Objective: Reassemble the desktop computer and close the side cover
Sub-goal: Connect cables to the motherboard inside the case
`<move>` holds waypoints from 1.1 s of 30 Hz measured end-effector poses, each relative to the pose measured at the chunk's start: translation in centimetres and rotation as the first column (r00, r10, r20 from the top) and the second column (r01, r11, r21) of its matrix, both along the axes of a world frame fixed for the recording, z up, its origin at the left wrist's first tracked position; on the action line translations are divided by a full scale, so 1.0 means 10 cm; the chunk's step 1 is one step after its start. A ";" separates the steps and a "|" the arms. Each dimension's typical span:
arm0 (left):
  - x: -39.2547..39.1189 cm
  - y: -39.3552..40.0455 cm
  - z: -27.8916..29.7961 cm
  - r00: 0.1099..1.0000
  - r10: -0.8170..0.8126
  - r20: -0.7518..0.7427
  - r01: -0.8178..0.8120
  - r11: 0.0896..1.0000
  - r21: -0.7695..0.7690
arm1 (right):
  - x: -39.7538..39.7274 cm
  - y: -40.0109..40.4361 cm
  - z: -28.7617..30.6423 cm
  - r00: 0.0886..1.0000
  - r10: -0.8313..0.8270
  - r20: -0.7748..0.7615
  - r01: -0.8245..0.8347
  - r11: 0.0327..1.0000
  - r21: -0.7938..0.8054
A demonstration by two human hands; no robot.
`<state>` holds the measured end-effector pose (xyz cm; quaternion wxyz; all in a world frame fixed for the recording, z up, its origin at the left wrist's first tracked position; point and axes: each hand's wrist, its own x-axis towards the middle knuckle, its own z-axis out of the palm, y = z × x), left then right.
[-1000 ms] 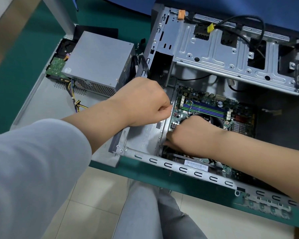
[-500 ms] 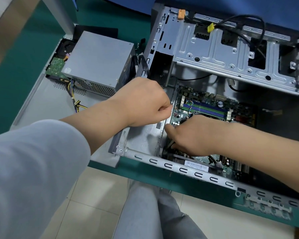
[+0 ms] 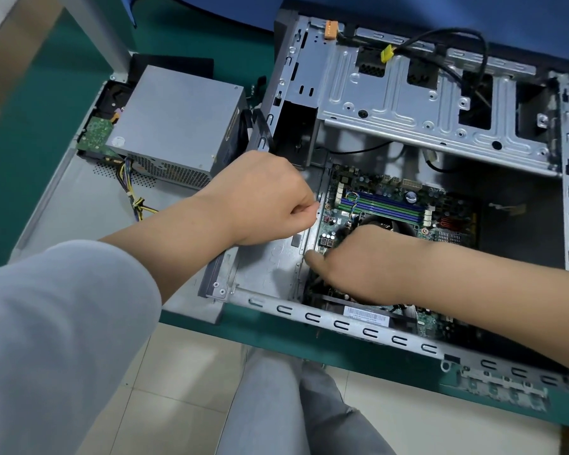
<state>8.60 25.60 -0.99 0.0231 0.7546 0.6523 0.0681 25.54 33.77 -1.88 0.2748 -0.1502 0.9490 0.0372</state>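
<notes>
The open desktop case [image 3: 342,325] lies on its side on the green table. Inside it sits the motherboard [image 3: 381,205] with blue and green memory slots. My left hand [image 3: 266,201] is curled, thumb and forefinger pinching the top edge of the case's inner metal wall beside the board. My right hand [image 3: 368,267] lies over the lower left part of the board. Its thumb points at that wall and its fingers are hidden underneath. The grey side cover [image 3: 79,205] lies flat to the left of the case.
A grey power supply [image 3: 178,119] with a bundle of coloured wires rests on the side cover, a hard drive [image 3: 96,133] beside it. The empty drive cage [image 3: 408,103] and a black cable with a yellow plug [image 3: 387,54] fill the case's far half. My legs [image 3: 293,405] are below the table edge.
My right hand has slid a little up and left over the motherboard, its thumb now stretched toward the inner wall. My left hand has stayed where it was.
</notes>
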 end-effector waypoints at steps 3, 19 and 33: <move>0.01 0.00 0.01 1.000 0.004 -0.005 -0.004 1.000 -0.003 | -0.02 -0.01 0.02 0.999 0.017 -0.032 -0.017 1.000 0.000; 0.00 -0.01 -0.01 1.000 0.005 -0.027 -0.004 1.000 0.015 | 0.04 0.02 0.02 0.996 -0.057 0.065 0.058 0.998 -0.019; 0.01 -0.01 0.00 1.000 0.005 -0.020 -0.005 1.000 0.000 | -0.20 -0.08 -0.01 0.901 -0.343 0.265 0.372 0.926 -0.065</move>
